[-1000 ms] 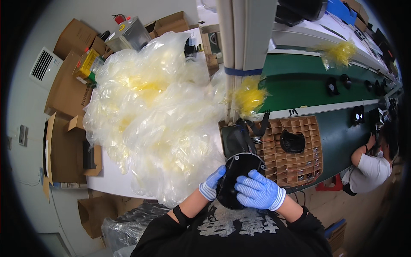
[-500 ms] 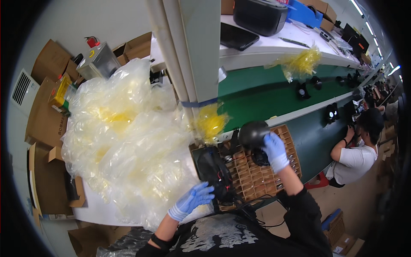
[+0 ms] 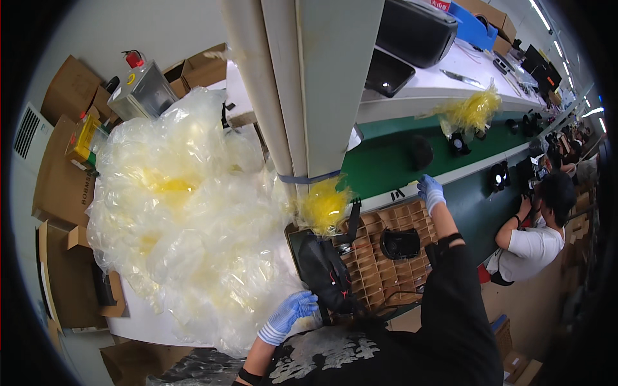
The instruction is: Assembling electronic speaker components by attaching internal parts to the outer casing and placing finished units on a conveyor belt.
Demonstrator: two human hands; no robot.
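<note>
The black dome [image 3: 421, 152], having left the right hand [image 3: 432, 192], is lying on the green belt [image 3: 381, 151]; that emptied grip is hanging loosely wide.

lt: bright, ceil. tubes [image 3: 540, 15] r | glints on plastic film [image 3: 193, 231] | dk round part [image 3: 421, 153] blurry | rim black, edges bent

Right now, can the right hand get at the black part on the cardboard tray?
Probably yes: the right hand looks empty, near the far right corner of the cardboard tray, and nothing visible lies over the black part or between it and the hand.
</note>
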